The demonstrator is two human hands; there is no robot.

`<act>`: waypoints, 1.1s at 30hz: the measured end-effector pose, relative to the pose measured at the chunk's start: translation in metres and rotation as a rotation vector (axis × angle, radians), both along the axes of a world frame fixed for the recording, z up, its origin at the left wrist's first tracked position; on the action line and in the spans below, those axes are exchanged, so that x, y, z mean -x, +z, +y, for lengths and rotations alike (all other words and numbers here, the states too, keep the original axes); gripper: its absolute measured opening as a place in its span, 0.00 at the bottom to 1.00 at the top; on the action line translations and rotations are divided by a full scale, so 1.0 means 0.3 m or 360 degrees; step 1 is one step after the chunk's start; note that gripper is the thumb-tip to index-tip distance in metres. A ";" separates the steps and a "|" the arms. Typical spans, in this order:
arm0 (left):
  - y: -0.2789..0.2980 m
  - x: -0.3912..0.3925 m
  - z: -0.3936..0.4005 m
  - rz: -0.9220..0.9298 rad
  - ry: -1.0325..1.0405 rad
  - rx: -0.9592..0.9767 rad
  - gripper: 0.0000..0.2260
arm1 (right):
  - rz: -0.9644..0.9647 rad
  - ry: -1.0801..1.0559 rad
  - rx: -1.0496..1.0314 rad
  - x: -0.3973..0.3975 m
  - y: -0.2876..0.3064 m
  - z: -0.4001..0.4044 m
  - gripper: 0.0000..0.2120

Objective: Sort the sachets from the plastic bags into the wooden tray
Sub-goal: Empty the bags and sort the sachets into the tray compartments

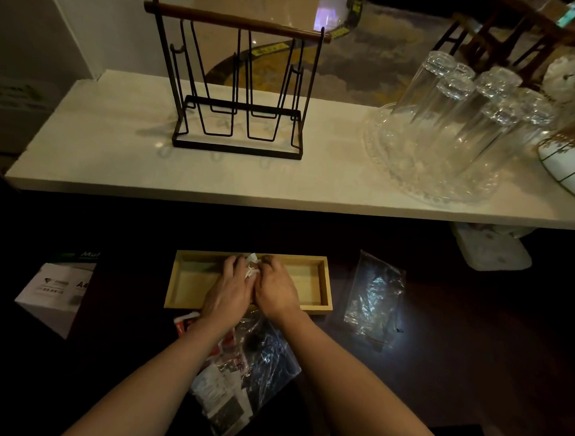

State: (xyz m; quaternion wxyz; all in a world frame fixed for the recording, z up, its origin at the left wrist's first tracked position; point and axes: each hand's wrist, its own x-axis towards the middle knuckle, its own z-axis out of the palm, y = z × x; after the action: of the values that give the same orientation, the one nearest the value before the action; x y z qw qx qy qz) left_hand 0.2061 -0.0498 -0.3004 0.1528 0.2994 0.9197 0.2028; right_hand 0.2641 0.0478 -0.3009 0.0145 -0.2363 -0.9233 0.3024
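– Nearest lay the full bag (241, 376). And the sachets (251, 268)?
– Over the wooden tray (323, 284), left hand (226, 290) and right hand (277, 291) each closed on them. Light, probably slippery; pinch the edges.

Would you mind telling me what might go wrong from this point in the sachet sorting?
Both hands, left hand and right hand, bunch the sachets mid-tray, so they may land jumbled rather than sorted in the wooden tray. The forearms lie across the plastic bag of sachets and could drag it. Dim light may hide sachet types.
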 end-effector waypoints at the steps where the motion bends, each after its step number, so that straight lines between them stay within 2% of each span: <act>1: -0.003 -0.002 -0.004 -0.0020 -0.0019 -0.0019 0.24 | 0.0009 0.0019 -0.0006 0.002 0.004 0.005 0.19; 6: -0.020 -0.015 -0.065 0.0004 -0.0264 0.0006 0.29 | 0.0194 -0.0094 0.0204 -0.022 0.024 -0.003 0.21; 9: -0.032 -0.001 -0.088 0.0053 -0.0429 0.0048 0.30 | 0.0309 -0.0180 0.0103 -0.033 0.022 -0.001 0.20; 13: -0.043 0.020 -0.061 0.0063 -0.0343 0.0075 0.28 | 0.0287 -0.0148 0.0154 -0.038 -0.009 -0.011 0.22; 19: -0.047 0.016 -0.017 0.0194 -0.0214 0.0157 0.22 | 0.0174 -0.0052 -0.0140 -0.033 -0.012 0.021 0.23; 22: -0.042 0.033 -0.025 0.0104 -0.0137 0.0103 0.20 | 0.0346 -0.0339 -0.0001 -0.062 0.040 0.038 0.20; 24: -0.023 0.041 -0.031 -0.0039 -0.0090 0.0004 0.21 | 0.0411 -0.0514 0.0104 -0.118 0.065 0.048 0.13; 26: 0.012 0.040 -0.048 -0.0251 -0.0011 -0.0127 0.23 | 0.0281 -0.0514 0.0280 -0.199 0.069 0.045 0.08; 28: 0.045 0.036 -0.080 -0.0362 0.0060 -0.0243 0.23 | 0.0040 -0.0390 0.0347 -0.282 0.052 0.025 0.07; 30: 0.075 0.024 -0.121 -0.0326 0.0096 -0.0303 0.22 | -0.0207 -0.0277 0.0327 -0.350 0.018 0.000 0.06; 33: 0.109 -0.011 -0.175 -0.0227 0.0117 -0.0336 0.18 | -0.0487 -0.0211 0.0509 -0.390 -0.016 -0.033 0.13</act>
State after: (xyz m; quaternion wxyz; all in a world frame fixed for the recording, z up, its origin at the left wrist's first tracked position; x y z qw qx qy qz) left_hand 0.2093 -0.1021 -0.2677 0.1779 0.2649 0.8904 0.3246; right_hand 0.3811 0.0379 -0.3057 -0.1435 -0.3387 -0.8376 0.4039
